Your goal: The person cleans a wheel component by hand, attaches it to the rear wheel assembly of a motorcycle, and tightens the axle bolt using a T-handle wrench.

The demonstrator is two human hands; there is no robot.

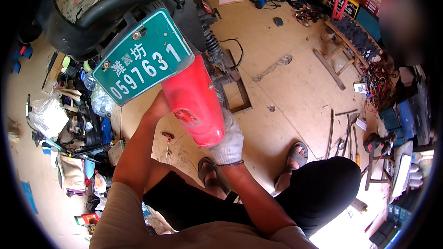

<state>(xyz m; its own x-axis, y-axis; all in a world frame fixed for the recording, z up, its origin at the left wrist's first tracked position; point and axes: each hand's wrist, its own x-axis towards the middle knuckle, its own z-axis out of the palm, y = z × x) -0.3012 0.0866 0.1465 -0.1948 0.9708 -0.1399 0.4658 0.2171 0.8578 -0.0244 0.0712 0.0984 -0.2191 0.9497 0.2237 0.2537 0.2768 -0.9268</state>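
Note:
A red plastic rear fender (196, 97) of an electric scooter hangs in front of me, with a green licence plate (143, 57) bolted above it. An oval reflector mark (186, 116) shows on the fender's scuffed face. My bare left hand (160, 105) reaches in behind the fender's left edge, below the plate; its fingers are hidden. On the other side, my right hand (232, 138) wears a pale knitted work glove and lies against the fender's lower right edge. Its fingers go out of sight behind the red plastic. A spring shock absorber (212, 41) stands right of the plate.
A screwdriver (167, 144) with a red handle lies on the tiled floor (263, 110) near my left foot. Piled parts and bags (83, 120) fill the left side. At right are a wooden stand (341, 55), tangled wires (380, 85), long tools (348, 133) and a cordless drill (374, 142).

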